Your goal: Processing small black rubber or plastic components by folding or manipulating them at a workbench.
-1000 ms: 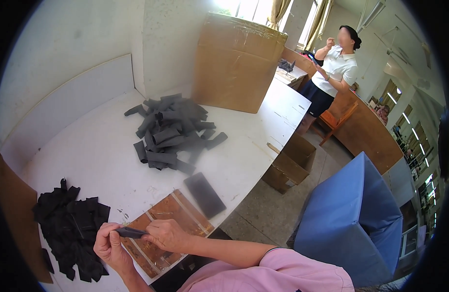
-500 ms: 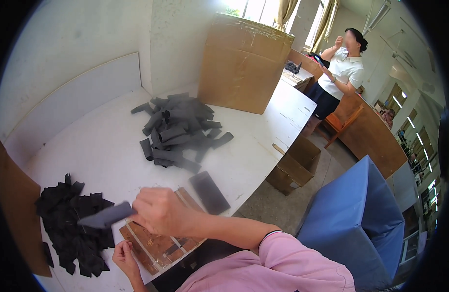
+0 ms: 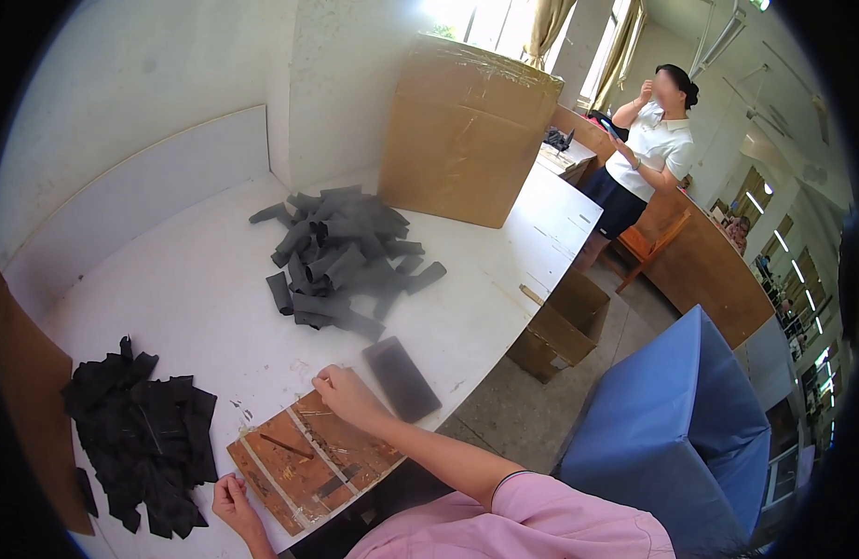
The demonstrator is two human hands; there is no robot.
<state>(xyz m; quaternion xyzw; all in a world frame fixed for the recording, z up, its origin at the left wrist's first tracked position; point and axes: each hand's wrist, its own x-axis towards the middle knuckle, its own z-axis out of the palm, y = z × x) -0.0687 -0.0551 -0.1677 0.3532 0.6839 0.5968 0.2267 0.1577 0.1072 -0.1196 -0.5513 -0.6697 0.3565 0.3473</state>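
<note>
My right hand point(image 3: 351, 398) reaches over the far right part of a brown board point(image 3: 279, 484) crossed by pale strips. Its fingers are curled closed, and anything inside them is hidden. My left hand point(image 3: 234, 500) is at the board's near left edge, fingertips pinched together; whatever they hold, if anything, is too small to make out. On the board lies a thin dark stick point(image 3: 287, 446). Left of it spreads a heap of black fabric pieces point(image 3: 145, 438). Farther back sits a pile of dark grey fabric tubes point(image 3: 332, 256). A dark flat rectangular slab point(image 3: 401, 380) lies beside my right hand.
A large cardboard box point(image 3: 471, 130) stands at the white table's point(image 3: 169, 270) back. Right of the table are an open carton point(image 3: 560, 326) on the floor and a blue fabric-covered bin point(image 3: 662, 410). A person in a white shirt point(image 3: 658, 140) stands beyond, holding a phone.
My right hand has moved right and away from the black heap. The grey fabric tube it held no longer shows in it. The board's left part and stick are uncovered. My left hand has hardly moved.
</note>
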